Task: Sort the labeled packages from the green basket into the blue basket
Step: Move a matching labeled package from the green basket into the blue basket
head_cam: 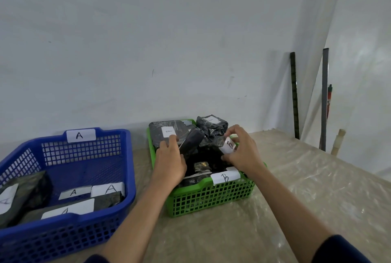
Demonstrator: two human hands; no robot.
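Note:
The green basket (209, 197), tagged B on its near rim, is piled with black wrapped packages with white labels. My left hand (169, 157) reaches into its left side and its fingers curl round a dark rolled package (191, 140). My right hand (241, 150) is over the basket's right side and pinches a black package (215, 141) by its white label marked B. The blue basket (88, 152), tagged A on its far rim, stands to the left and holds several black packages with A labels (105, 190).
Both baskets stand on a table covered with wrinkled clear plastic (306, 188), close to a white wall. Two dark bars (294, 95) and a pale stick (338, 142) lean against the wall at the back right.

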